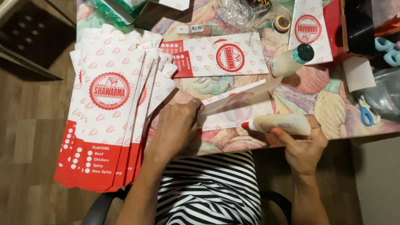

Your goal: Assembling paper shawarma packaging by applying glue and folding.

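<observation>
- Right hand (303, 149): fingers wrapped around a glue bottle (283, 123), which lies roughly level with its red nozzle (245, 124) pointing left.
- Nozzle: at the lower edge of a paper sheet (237, 110); whether it touches cannot be told.
- Left hand (175, 129): palm down, fingers pressed flat on the left end of the sheet, gripping nothing. A ring shows on one finger.
- Sheet: white with a faint red round mark showing through; lies on the table (333, 108) near its front edge, between the two hands. Its upper flap is partly raised along a fold.
- Bag stack (110, 112): red-and-white printed paper bags fanned out left of the left hand, overhanging the table's front edge.
- Single bag (216, 54): lies flat behind the sheet, printed face up.
- Second bottle (291, 60): white with a teal cap, lying on its side to the right of the single bag.
- Another bag (310, 29): behind the second bottle, near a tape roll (281, 23).
- Scissors (366, 111): blue handles, at the table's right end, well apart from the right hand.
- Table: covered with a patterned cloth.
- The person's striped garment shows below the table edge.
</observation>
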